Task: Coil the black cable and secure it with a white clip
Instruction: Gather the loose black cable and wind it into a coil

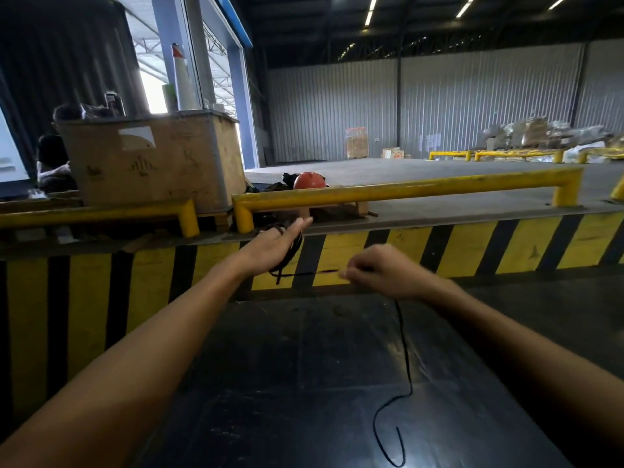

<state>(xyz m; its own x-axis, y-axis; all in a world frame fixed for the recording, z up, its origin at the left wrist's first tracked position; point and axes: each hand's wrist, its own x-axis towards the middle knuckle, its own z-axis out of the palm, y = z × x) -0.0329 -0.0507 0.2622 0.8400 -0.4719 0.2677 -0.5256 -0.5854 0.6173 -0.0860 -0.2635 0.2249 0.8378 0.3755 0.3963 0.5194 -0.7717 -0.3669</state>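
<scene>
A thin black cable (407, 359) is partly wound in loops around my left hand (275, 246), which is held up flat with fingers extended. A short stretch of cable runs from those loops to my right hand (385, 271), whose fingers pinch it. Below my right hand the cable hangs down and ends in a loose curl on the dark surface (304, 383) in front of me. No white clip is in view.
A black-and-yellow striped dock edge (472, 248) with yellow guard rails (405, 189) stands just beyond my hands. A large cardboard box (152, 160) sits at the left, an orange helmet (309, 180) behind the rail. A person sits at far left.
</scene>
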